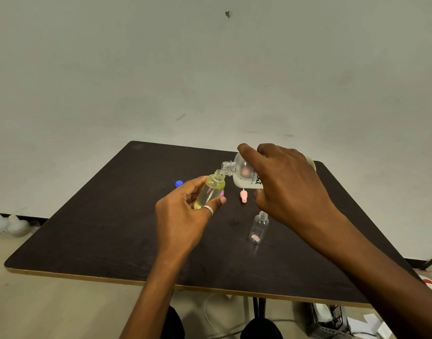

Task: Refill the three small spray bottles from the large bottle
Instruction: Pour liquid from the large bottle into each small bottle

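- The large bottle [244, 173], uncapped, lies nearly level in the air above the far middle of the dark table [88, 228]. Its long axis runs left to right, with the open neck pointing left and slightly down.
- The right hand [286, 184] grasps it from above, fingers curled over the body, and hides most of the label and the rear half.
- Whitish liquid pools along the lower side of the bottle.
- Its mouth meets the mouth of a small spray bottle [210, 192] held just to the left. That bottle is tilted, neck up and to the right, base toward the person, and pale yellow liquid shows inside.
- The left hand [185, 211] grips the small bottle around its body, clear of the tabletop; a ring [208, 210] sits on one digit.
- A pink spray cap [243, 196] lies on the table beneath the large bottle, between the two hands.
- A purple object [221, 192] peeks out behind the held bottle; what it is cannot be told.
- A blue cap [178, 184] rests on the table beyond the left fingertips.
- An empty clear bottle [259, 227] stands upright and uncapped nearer the person, just beside the right wrist.
- White objects [7, 223] sit on the floor by the wall at left.
- A dark basket [332, 321] lies under the table's near right corner.
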